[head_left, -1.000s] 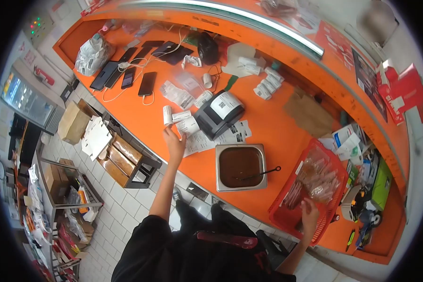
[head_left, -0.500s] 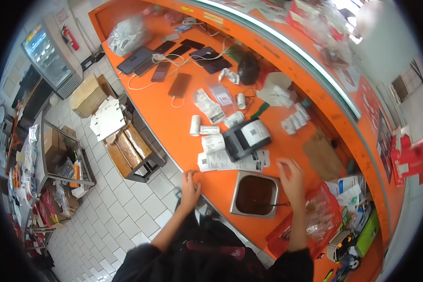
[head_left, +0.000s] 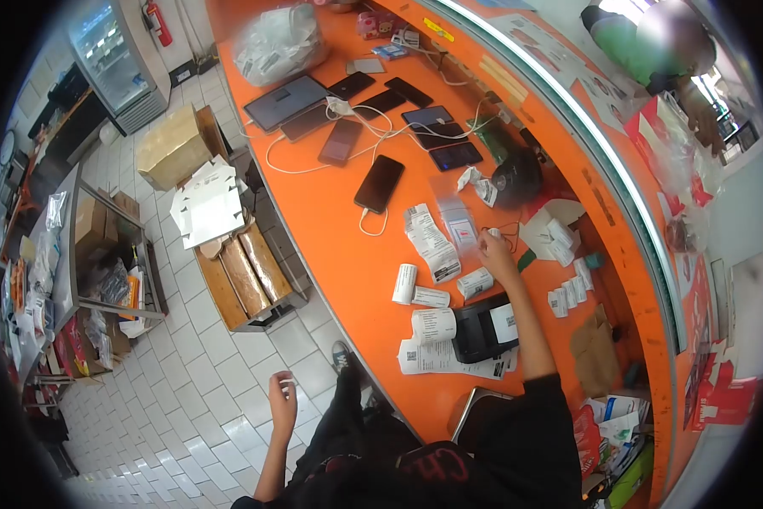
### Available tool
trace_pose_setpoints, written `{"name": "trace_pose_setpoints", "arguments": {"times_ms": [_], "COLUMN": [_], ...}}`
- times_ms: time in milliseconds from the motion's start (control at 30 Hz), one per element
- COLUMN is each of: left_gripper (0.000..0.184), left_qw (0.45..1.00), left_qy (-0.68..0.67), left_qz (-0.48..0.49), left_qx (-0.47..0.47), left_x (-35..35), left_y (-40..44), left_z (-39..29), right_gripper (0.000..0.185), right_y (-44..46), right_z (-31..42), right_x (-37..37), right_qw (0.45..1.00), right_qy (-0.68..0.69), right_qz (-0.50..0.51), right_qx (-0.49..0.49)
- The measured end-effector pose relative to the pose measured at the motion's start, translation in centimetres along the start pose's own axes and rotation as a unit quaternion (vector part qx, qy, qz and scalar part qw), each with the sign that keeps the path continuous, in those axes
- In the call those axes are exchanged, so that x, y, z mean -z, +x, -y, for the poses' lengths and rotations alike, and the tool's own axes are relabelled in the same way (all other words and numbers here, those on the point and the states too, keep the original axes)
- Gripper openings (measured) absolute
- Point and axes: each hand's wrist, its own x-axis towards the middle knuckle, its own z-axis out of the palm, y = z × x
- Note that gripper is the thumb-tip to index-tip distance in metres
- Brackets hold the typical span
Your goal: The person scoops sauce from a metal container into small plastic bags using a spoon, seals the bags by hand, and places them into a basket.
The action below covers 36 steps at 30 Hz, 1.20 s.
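My right hand (head_left: 495, 252) reaches over the orange counter, its fingers closed at a small white paper roll (head_left: 494, 232), which they mostly cover. Beside it lie a clear plastic sleeve with a printed card (head_left: 461, 232) and a long printed receipt (head_left: 432, 244). My left hand (head_left: 283, 400) hangs over the tiled floor, away from the counter, fingers loosely bent and holding nothing visible. A black receipt printer (head_left: 479, 332) sits below my right forearm, among printed paper rolls (head_left: 404, 283) and flat receipts (head_left: 437, 358). My right sleeve hides most of the metal pan (head_left: 466, 413).
Several phones (head_left: 379, 183) and a tablet (head_left: 287, 103) with white charging cables lie farther along the counter (head_left: 331, 246). A stuffed plastic bag (head_left: 278, 44) stands at its far end. Small rolls (head_left: 568, 293) line the right side. Another person (head_left: 653, 42) is beyond the glass edge.
My right hand has moved from beside the metal pan, past the printer, to the small roll. My left hand has left the counter edge and dropped over the floor. The view has shifted.
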Motion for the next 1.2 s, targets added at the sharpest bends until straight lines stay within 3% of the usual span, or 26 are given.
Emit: {"name": "trace_pose_setpoints", "arguments": {"times_ms": [67, 133, 200, 233, 267, 300, 367, 400, 467, 500, 600, 667, 700, 767, 800, 867, 1000, 1067, 1133, 1200], "left_gripper": [0.024, 0.030, 0.035, 0.035, 0.032, 0.030, 0.028, 0.026, 0.022, 0.021, 0.022, 0.028, 0.028, 0.030, 0.030, 0.026, 0.022, 0.020, 0.019, 0.018], "left_qw": [0.993, 0.966, 0.920, 0.918, 0.883, 0.837, 0.833, 0.837, 0.837, 0.834, 0.826, 0.893, 0.889, 0.889, 0.887, 0.898, 0.924, 0.929, 0.929, 0.925], "left_qy": [-0.040, -0.143, -0.296, -0.295, -0.301, -0.303, -0.279, -0.260, -0.280, -0.266, -0.247, -0.223, -0.228, 0.028, 0.029, -0.080, -0.105, -0.133, -0.140, -0.014], "left_qz": [0.096, 0.181, 0.224, 0.228, 0.326, 0.425, 0.445, 0.452, 0.424, 0.437, 0.459, 0.209, 0.208, -0.009, -0.014, 0.249, 0.279, 0.307, 0.306, 0.304], "left_qx": [-0.049, -0.120, -0.124, -0.137, -0.153, -0.166, -0.172, -0.168, -0.201, -0.208, -0.215, -0.329, -0.338, -0.457, -0.460, -0.355, -0.240, -0.161, -0.152, -0.227], "left_x": [-1.4, -3.2, -5.1, -5.2, -5.3, -5.4, -5.9, -6.3, -6.2, -6.1, -6.9, -7.5, -7.3, -6.5, -6.4, -6.2, -5.8, -4.7, -4.0, -2.9], "left_y": [1.3, 1.6, 0.2, 0.0, -0.2, -0.6, -0.8, -1.1, -2.9, -3.7, -7.1, -10.6, -12.3, -15.6, -17.1, -20.1, -23.8, -24.0, -24.3, -24.0], "left_z": [-2.4, -9.2, -16.7, -19.2, -21.5, -22.8, -23.7, -24.2, -25.3, -25.2, -24.5, -24.3, -24.0, -23.0, -22.2, -20.1, -17.8, -17.0, -17.3, -17.6], "right_gripper": [0.013, 0.012, 0.016, 0.018, 0.020, 0.020, 0.014, 0.014, 0.014, 0.012, 0.012, 0.011, 0.010, 0.010, 0.010, 0.011, 0.013, 0.014, 0.015, 0.014], "right_y": [-1.9, -5.4, -9.4, -11.0, -12.6, -13.8, -16.4, -18.0, -21.6, -23.3, -27.3, -30.0, -31.5, -34.3, -35.5, -37.7, -40.0, -40.2, -40.1, -40.0], "right_z": [5.0, 9.6, 15.0, 17.0, 18.7, 20.1, 21.5, 21.2, 20.2, 20.4, 20.6, 20.2, 20.0, 20.2, 20.7, 21.4, 23.4, 23.8, 23.5, 24.1], "right_x": [5.1, 7.6, 9.8, 10.6, 11.1, 11.9, 13.2, 12.6, 10.4, 10.4, 10.1, 10.0, 9.7, 9.4, 9.7, 9.3, 9.8, 10.2, 9.5, 9.4], "right_qw": [0.950, 0.927, 0.918, 0.906, 0.892, 0.897, 0.891, 0.893, 0.744, 0.730, 0.768, 0.797, 0.818, 0.834, 0.835, 0.853, 0.897, 0.851, 0.873, 0.900], "right_qy": [0.285, 0.361, 0.361, 0.382, 0.403, 0.401, 0.446, 0.441, 0.651, 0.658, 0.615, 0.573, 0.536, 0.498, 0.484, 0.469, 0.413, 0.505, 0.479, 0.432], "right_qz": [0.032, 0.072, 0.162, 0.181, 0.200, 0.185, 0.013, -0.003, -0.058, -0.065, -0.071, -0.091, -0.096, -0.111, -0.114, -0.117, -0.082, -0.060, -0.026, -0.052], "right_qx": [-0.122, -0.065, 0.025, 0.028, 0.030, 0.026, -0.082, -0.085, -0.138, -0.171, -0.160, -0.168, -0.185, -0.213, -0.235, -0.196, -0.138, -0.126, -0.087, -0.025]}}
